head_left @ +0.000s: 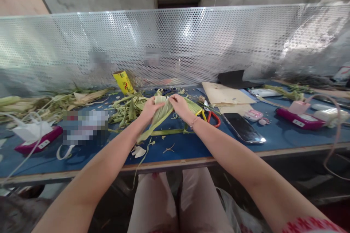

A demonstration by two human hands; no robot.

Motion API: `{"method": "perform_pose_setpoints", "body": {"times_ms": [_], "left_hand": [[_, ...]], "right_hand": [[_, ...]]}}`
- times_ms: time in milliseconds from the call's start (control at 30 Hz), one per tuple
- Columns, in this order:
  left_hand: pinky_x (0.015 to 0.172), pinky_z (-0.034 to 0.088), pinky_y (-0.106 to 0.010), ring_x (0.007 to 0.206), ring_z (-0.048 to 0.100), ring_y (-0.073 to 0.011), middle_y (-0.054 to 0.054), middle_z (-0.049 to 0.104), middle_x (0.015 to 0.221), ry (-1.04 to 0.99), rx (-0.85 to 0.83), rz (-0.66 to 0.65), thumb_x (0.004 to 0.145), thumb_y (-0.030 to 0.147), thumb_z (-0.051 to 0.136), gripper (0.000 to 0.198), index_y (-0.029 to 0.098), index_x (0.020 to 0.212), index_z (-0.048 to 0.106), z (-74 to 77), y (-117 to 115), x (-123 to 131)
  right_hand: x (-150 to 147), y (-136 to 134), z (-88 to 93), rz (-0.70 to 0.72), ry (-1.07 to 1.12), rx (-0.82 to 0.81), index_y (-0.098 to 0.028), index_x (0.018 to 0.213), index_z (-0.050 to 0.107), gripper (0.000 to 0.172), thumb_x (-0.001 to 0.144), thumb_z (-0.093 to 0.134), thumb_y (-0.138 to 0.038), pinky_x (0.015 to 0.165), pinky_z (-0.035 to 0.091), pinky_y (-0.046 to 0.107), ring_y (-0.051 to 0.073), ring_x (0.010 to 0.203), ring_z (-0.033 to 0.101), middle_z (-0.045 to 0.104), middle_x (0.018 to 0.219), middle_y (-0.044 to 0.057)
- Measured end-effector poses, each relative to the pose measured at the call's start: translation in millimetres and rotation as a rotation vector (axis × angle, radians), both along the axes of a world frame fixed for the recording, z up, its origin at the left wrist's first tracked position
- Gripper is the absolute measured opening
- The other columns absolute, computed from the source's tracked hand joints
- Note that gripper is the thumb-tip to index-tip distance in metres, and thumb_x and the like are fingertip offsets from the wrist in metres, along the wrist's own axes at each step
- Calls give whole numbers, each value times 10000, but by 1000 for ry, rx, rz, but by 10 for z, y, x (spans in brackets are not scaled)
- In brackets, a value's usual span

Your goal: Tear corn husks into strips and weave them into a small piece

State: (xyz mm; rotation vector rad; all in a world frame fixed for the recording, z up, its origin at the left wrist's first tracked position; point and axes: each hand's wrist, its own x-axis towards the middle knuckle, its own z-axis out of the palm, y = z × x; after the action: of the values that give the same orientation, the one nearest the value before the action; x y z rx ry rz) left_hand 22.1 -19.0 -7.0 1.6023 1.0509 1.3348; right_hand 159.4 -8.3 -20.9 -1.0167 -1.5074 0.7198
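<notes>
My left hand (pixel 152 108) is closed on a pale green corn husk (pixel 162 113) near the middle of the table. Pinched at the husk's upper edge is my right hand (pixel 179 106), which wears a thin bracelet; its fingertips almost meet those of the left. The husk is folded over at the top, and its long end hangs toward the table's front edge. Beside my left hand lies a heap of green husk scraps (pixel 127 111). A tool with looped red handles (pixel 214 119) rests just right of my right wrist, partly hidden by it.
A blue table (pixel 153 154) ends in front of my knees. A perforated metal screen (pixel 175 40) stands behind it. To the right lie a phone (pixel 243 127) and brown paper (pixel 226 94); a yellow box (pixel 123 82) and dry husks (pixel 73 102) are at left. Cables hang from purple power strips (pixel 41 141).
</notes>
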Motion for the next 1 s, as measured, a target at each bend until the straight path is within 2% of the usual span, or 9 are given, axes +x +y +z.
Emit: {"method": "perform_pose_setpoints", "body": {"times_ms": [67, 133, 233, 300, 433, 600, 700, 867, 1000], "left_hand": [[672, 489, -358, 654, 619, -187, -70, 659, 720, -106, -159, -117, 501, 307, 720, 421, 116, 855, 598, -5, 17, -19], [664, 493, -356, 653, 623, -189, -72, 664, 713, -138, -261, -162, 456, 279, 750, 435, 114, 832, 606, -2, 16, -33], [661, 492, -343, 672, 626, -192, -66, 670, 714, -132, -273, -171, 458, 299, 754, 424, 120, 819, 620, -4, 6, -39], [665, 489, -338, 677, 623, -191, -59, 670, 713, -109, -212, -159, 490, 338, 735, 400, 123, 809, 624, -14, 7, -44], [669, 476, -324, 681, 608, -181, -44, 666, 737, 39, -20, -25, 611, 391, 640, 323, 133, 805, 616, -12, 28, -72], [772, 435, -336, 814, 581, -197, -65, 646, 862, 342, 244, 253, 736, 310, 493, 220, 149, 852, 587, 25, 27, -50], [776, 421, -336, 816, 561, -196, -67, 624, 843, 378, 255, 372, 763, 301, 449, 196, 160, 844, 557, 9, 15, 0], [728, 415, -305, 778, 540, -175, -40, 592, 810, 279, 219, 382, 780, 338, 415, 199, 181, 835, 524, -52, 23, 22], [715, 409, -306, 747, 533, -176, -32, 575, 751, 258, 233, 464, 791, 359, 405, 197, 188, 768, 501, -52, 2, 9]], "right_hand": [[36, 43, -4, -47, 34, 83, -177, 694, 496, 132, 725, 477, -303, 577, 387, 224, 92, 594, 473, 517, 658, -16], [48, 74, -13, -75, 88, 98, -170, 725, 506, 167, 703, 520, -335, 581, 384, 222, 92, 604, 470, 514, 654, -19], [17, 61, -27, -34, 197, 1, -178, 808, 507, 288, 654, 582, -409, 519, 371, 214, 83, 549, 449, 497, 632, -39], [-22, 15, -29, 83, 286, -91, -187, 828, 500, 339, 611, 622, -416, 501, 382, 207, 77, 540, 463, 514, 652, -41], [-73, -78, -16, 293, 395, -238, -184, 762, 500, 321, 563, 660, -378, 511, 430, 210, 76, 552, 503, 549, 667, -30], [-56, -84, 8, 269, 404, -186, -184, 694, 525, 278, 554, 671, -375, 499, 453, 207, 81, 551, 519, 543, 625, -34], [-47, -76, 27, 217, 401, -168, -188, 656, 532, 244, 555, 667, -364, 481, 446, 198, 76, 528, 512, 523, 587, -44], [-42, -81, 48, 144, 405, -156, -184, 656, 561, 200, 554, 647, -333, 454, 424, 184, 74, 520, 505, 533, 584, -37], [-32, -68, 34, 135, 435, -149, -184, 688, 580, 180, 572, 609, -317, 470, 433, 199, 79, 531, 510, 551, 607, -33]]}}
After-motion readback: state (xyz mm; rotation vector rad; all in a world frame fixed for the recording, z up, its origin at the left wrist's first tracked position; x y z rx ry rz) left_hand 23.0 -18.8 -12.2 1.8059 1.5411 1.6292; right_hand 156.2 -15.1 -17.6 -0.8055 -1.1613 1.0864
